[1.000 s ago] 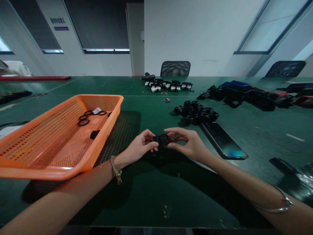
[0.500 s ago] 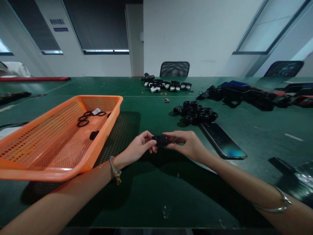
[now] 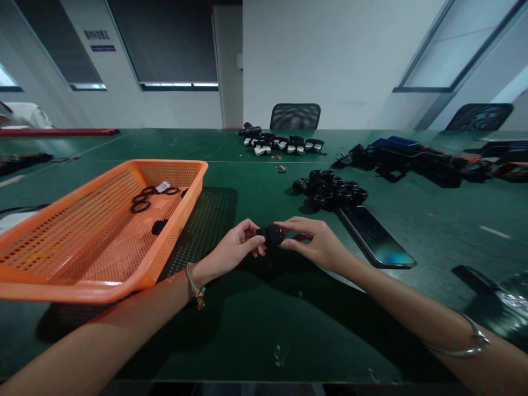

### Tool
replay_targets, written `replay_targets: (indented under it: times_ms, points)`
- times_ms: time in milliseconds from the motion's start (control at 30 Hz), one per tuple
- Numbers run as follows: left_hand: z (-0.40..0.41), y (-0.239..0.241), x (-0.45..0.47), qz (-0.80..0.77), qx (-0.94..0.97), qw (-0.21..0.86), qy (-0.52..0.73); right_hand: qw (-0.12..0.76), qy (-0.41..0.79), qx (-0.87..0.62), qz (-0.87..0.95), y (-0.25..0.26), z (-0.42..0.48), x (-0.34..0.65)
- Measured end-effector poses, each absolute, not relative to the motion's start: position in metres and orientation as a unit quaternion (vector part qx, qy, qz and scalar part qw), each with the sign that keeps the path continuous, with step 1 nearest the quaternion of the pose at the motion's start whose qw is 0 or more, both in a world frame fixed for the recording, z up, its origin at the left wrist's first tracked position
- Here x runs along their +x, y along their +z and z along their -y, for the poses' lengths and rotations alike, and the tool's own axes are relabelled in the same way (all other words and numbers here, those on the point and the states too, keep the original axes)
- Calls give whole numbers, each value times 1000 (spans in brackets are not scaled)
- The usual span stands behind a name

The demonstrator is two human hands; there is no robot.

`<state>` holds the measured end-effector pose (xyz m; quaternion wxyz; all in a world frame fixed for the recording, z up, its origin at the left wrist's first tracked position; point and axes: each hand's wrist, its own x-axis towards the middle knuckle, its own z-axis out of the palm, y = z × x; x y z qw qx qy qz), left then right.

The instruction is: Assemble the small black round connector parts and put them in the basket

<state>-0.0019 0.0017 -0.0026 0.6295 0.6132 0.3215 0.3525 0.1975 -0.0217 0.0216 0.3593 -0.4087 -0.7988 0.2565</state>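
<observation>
Between both hands, just above the green table (image 3: 256,330), is a small black cable gland (image 3: 274,235). My left hand (image 3: 242,240) pinches its narrower left end between thumb and fingers. On its wider, rounded right end, the fingertips and thumb of my right hand (image 3: 311,236) are closed. Fine detail on the dark part is too small to make out. Several similar black glands (image 3: 330,190) lie piled beyond my right hand.
An orange perforated basket (image 3: 144,283) stands at left, holding black rings (image 3: 141,206) and a black part (image 3: 159,226). A phone (image 3: 377,236) lies right of my right hand. Farther back are black parts with white labels (image 3: 284,144) and dark gear (image 3: 416,157).
The cable gland has turned a little between my fingers, its right end now looking rounder. Both hands stay in nearly the same place.
</observation>
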Motion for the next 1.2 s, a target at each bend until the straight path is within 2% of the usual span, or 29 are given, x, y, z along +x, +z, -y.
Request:
replay_targets:
  times_ms: [267, 500, 700, 1200]
  points:
    - [-1, -2, -1, -323, 614, 629, 351, 393, 280, -409, 775, 19, 23, 197]
    - [0, -1, -1, -331, 621, 616, 354, 397, 278, -417, 769, 17, 22, 197]
    - [-1, -1, -2, -323, 613, 629, 353, 381, 326, -400, 767, 19, 21, 200]
    - [-1, -2, -2, -321, 612, 631, 352, 408, 287, -375, 781, 18, 22, 198]
